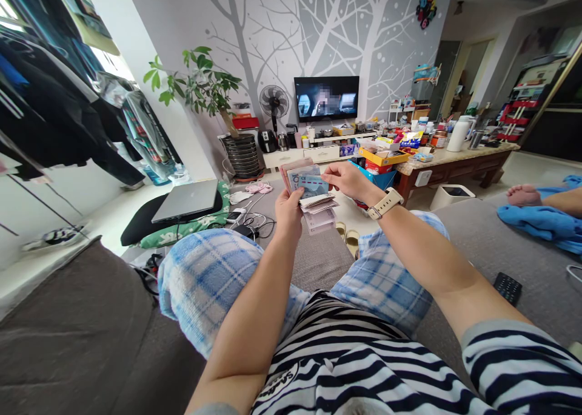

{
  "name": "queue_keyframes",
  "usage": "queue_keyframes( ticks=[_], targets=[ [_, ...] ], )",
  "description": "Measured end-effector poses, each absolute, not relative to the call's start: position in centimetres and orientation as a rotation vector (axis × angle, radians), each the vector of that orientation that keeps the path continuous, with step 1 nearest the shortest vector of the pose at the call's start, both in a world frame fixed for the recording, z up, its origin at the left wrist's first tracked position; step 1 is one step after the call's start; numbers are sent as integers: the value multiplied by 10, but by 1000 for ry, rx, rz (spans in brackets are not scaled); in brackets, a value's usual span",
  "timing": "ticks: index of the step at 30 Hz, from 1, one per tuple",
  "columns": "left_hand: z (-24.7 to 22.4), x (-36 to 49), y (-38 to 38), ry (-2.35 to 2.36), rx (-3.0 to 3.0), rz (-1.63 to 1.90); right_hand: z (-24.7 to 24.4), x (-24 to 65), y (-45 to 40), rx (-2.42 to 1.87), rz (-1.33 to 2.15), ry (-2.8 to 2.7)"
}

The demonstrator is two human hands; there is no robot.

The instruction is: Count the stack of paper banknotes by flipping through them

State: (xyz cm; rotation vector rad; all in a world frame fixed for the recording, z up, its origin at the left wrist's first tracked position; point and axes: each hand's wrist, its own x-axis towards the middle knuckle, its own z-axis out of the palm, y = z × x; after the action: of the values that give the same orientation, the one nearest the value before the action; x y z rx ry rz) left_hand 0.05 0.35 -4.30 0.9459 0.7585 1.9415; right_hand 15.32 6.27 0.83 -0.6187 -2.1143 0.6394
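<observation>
In front of my lap, my left hand is closed around a folded stack of banknotes, its thumb pressed on the front. A blue banknote faces me at the front, and pinkish notes fan out behind it. More pale notes hang below the fold. My right hand, with a watch on its wrist, pinches the right edge of the blue banknote. Its fingertips are partly hidden by the angle.
A closed laptop lies on cushions to the left, with tangled cables beside it. A crowded table and a waste bin stand ahead to the right. Another person's foot and a remote control are on the sofa at right.
</observation>
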Motion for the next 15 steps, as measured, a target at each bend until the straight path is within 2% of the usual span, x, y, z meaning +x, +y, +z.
queue_keyframes(
  ticks=[15],
  targets=[
    [-36, 4, -2, 915, 870, 2026, 11, 153, 59, -514, 767, -2068]
  ],
)
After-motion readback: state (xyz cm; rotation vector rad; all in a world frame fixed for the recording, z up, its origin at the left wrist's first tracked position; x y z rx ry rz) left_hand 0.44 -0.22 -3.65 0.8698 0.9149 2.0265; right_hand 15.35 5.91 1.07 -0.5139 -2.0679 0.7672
